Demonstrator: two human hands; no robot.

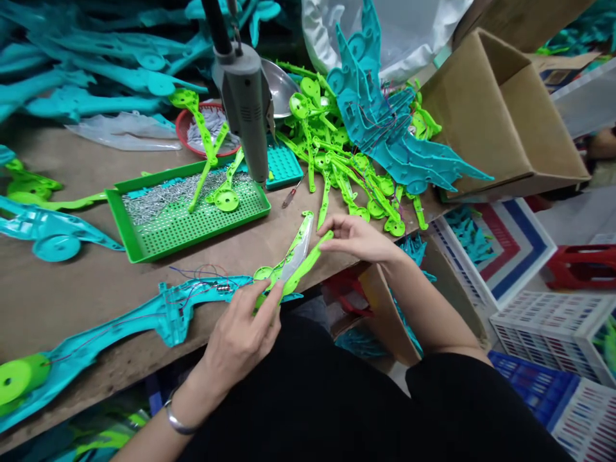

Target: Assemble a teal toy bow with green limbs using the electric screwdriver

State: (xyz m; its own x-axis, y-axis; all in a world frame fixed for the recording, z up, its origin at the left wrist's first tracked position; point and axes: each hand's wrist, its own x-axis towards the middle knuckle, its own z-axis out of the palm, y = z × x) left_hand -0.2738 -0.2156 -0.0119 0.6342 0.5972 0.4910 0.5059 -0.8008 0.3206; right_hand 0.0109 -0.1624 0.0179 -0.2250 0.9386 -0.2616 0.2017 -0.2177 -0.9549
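Note:
My left hand grips the lower end of a lime-green plastic part near the bench's front edge. With thumb and fingers, my right hand pinches the same part by its upper tip. Directly beside it, a second lime-green half carries a translucent grey blade-like insert. Under and left of my left hand lies a long turquoise plastic shell with thin wires and a small metal spring or contact piece. My left fingers hide where the green parts meet the shell.
A hanging electric screwdriver points down over a green perforated tray of screws. A small screwdriver lies beside a pile of lime-green parts. Turquoise shells, a cardboard box and a red basket stand behind.

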